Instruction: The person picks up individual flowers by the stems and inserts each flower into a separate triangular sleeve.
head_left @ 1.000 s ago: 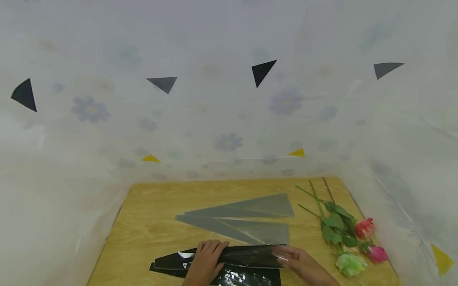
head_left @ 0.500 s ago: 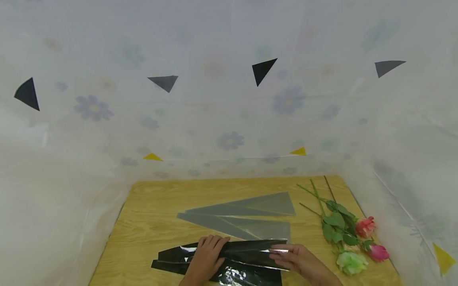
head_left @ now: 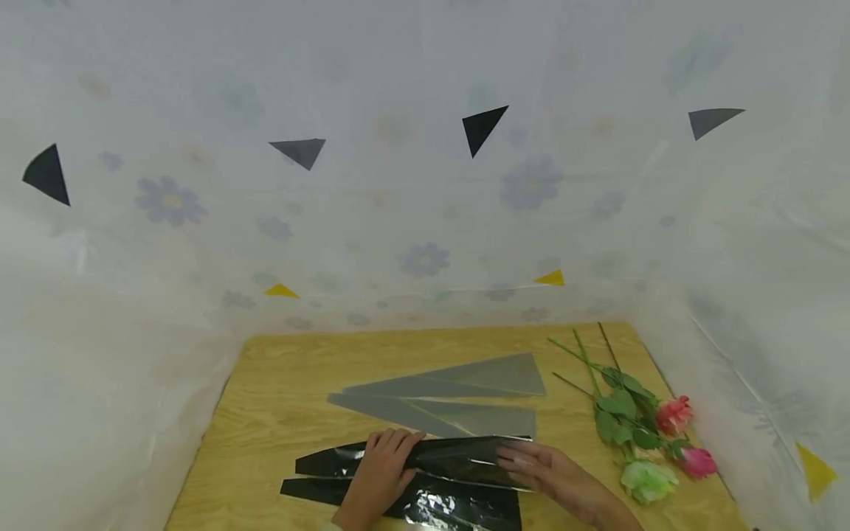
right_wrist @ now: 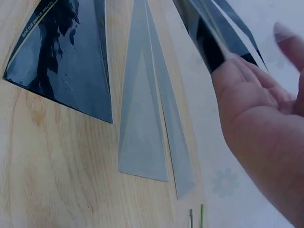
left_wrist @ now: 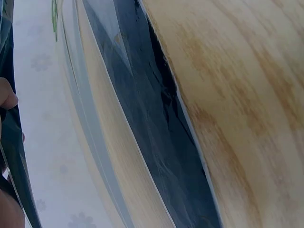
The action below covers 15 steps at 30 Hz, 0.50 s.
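Note:
My left hand (head_left: pixel 381 472) grips the middle of a black glossy flower sleeve (head_left: pixel 458 459), a long tapering plastic wrap. In the left wrist view, the thumb (left_wrist: pixel 6 94) lies against its dark film. At the wide end on the right, my right hand (head_left: pixel 547 472) has its fingers against the film. The right wrist view shows those fingers at the sleeve's mouth, the thumb (right_wrist: pixel 289 40) standing apart from them. A second black flower sleeve (head_left: pixel 451 501) lies on the table just below, its wide end to the right and partly hidden by my left hand.
Two grey translucent sleeves (head_left: pixel 494 376) lie behind on the wooden table (head_left: pixel 265 383). Artificial roses, among them a red rose (head_left: pixel 674 415), a pink rose (head_left: pixel 697 462) and a pale green rose (head_left: pixel 647 481), lie at the right. White sheeting (head_left: pixel 425 221) surrounds the table.
Both hands have moved the upper black sleeve slightly away from me. A strip of table now shows between the two black sleeves at their narrow ends. My right fingers have shifted along the mouth.

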Each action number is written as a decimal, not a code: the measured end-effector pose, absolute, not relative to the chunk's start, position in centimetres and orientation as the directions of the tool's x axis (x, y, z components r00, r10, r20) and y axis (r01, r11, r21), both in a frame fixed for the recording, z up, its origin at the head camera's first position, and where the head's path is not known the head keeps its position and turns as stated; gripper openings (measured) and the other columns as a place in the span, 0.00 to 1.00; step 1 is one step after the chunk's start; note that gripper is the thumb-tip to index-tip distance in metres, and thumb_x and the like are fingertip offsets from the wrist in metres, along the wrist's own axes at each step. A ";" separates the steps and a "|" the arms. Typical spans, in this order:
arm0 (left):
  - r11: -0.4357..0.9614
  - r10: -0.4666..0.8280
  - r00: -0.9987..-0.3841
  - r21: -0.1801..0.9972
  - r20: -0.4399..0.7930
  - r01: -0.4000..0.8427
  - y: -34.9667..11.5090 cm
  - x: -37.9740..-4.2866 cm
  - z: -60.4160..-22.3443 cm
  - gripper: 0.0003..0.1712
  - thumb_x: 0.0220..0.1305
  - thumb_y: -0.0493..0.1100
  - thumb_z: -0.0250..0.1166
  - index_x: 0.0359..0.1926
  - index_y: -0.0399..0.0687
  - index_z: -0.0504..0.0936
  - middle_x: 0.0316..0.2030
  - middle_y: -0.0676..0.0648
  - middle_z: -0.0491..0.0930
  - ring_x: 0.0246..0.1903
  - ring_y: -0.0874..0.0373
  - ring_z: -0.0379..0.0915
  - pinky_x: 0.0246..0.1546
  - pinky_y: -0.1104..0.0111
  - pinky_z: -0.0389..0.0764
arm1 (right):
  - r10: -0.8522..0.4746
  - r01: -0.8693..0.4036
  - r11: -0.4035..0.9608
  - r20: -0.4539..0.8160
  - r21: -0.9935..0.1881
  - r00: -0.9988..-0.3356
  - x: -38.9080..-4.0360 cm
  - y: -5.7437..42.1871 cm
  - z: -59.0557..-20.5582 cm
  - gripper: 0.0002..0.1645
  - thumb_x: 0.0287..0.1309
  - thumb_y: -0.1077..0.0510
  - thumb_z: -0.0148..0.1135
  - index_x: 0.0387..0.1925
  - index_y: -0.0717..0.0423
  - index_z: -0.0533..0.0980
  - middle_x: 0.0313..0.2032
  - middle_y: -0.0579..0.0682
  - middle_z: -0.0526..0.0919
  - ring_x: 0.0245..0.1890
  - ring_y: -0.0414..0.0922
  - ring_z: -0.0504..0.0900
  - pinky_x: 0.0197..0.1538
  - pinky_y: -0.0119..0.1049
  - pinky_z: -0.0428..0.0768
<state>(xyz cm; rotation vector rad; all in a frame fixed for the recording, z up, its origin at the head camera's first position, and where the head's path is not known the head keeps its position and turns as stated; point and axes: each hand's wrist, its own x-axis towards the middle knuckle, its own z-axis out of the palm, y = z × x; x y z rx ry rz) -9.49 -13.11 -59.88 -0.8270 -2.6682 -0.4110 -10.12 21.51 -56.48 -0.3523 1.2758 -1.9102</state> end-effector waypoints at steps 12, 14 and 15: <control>0.796 0.460 -0.793 0.210 0.399 0.567 -13.9 -10.1 -60.4 0.43 0.41 0.48 0.76 0.61 0.56 0.69 0.46 0.55 0.73 0.45 0.57 0.70 0.42 0.56 0.66 | -0.522 0.454 -0.221 -0.289 -0.863 -0.803 -10.0 23.1 -56.4 0.26 0.69 0.60 0.44 0.64 0.69 0.60 0.56 0.58 0.74 0.55 0.49 0.74 0.59 0.48 0.63; 0.799 0.448 -0.801 0.224 0.398 0.558 -14.0 -10.3 -60.5 0.42 0.42 0.47 0.75 0.61 0.55 0.69 0.46 0.54 0.73 0.45 0.56 0.70 0.41 0.56 0.66 | -0.443 0.408 -0.175 -0.298 -0.896 -0.846 -9.9 23.3 -56.8 0.26 0.68 0.60 0.47 0.62 0.73 0.61 0.54 0.59 0.75 0.53 0.48 0.76 0.58 0.48 0.66; 0.801 0.441 -0.804 0.228 0.398 0.553 -14.0 -10.4 -60.6 0.41 0.42 0.46 0.75 0.60 0.55 0.70 0.46 0.54 0.73 0.45 0.56 0.69 0.41 0.56 0.66 | -0.394 0.377 -0.141 -0.297 -0.915 -0.870 -10.0 23.4 -57.1 0.26 0.67 0.60 0.48 0.60 0.74 0.62 0.52 0.60 0.76 0.51 0.48 0.77 0.57 0.48 0.68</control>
